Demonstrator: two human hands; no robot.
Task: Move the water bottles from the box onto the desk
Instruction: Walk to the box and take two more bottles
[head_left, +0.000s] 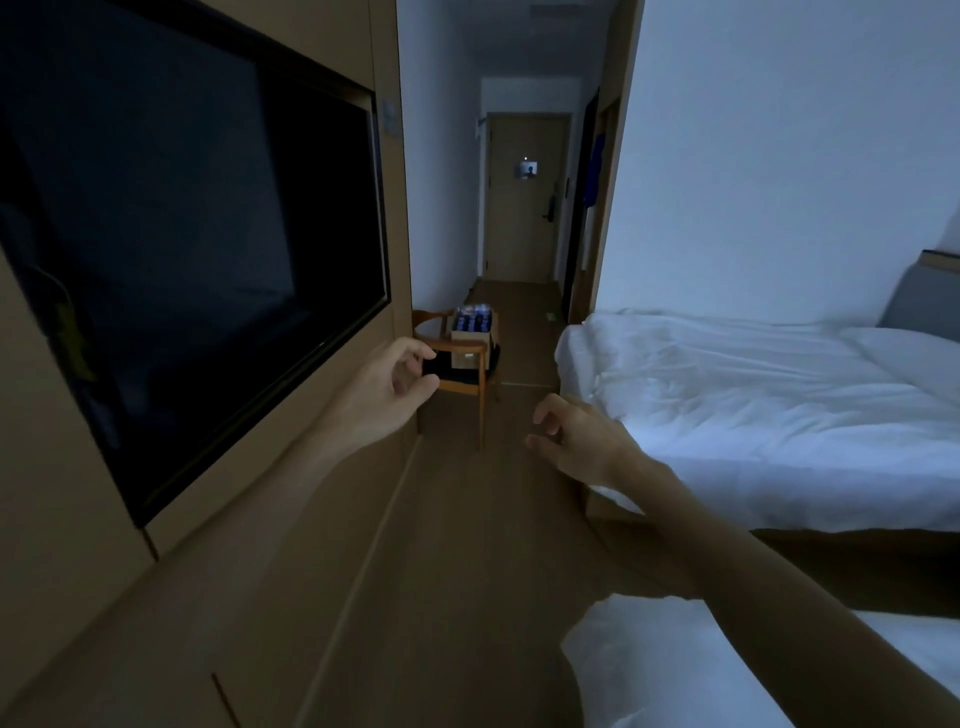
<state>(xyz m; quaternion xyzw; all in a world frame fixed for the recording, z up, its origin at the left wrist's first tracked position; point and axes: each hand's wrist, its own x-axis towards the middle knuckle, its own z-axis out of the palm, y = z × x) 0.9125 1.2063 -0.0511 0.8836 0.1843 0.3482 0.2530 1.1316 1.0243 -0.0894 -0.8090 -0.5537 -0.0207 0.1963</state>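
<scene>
A cardboard box (470, 345) stands on a wooden chair (457, 374) some way ahead, beside the wall. Several water bottles (472, 318) with blue labels stick up out of its open top. My left hand (387, 389) is raised in front of me, fingers loosely curled, holding nothing. My right hand (576, 441) is stretched forward lower down, fingers relaxed and empty. Both hands are well short of the box. No desk is in view.
A large dark TV (182, 234) hangs on the wood panel wall at left. A bed with white sheets (753, 395) fills the right, and a second white bed corner (649, 670) is at the bottom. A wooden floor corridor (519, 306) leads to a closed door (524, 202).
</scene>
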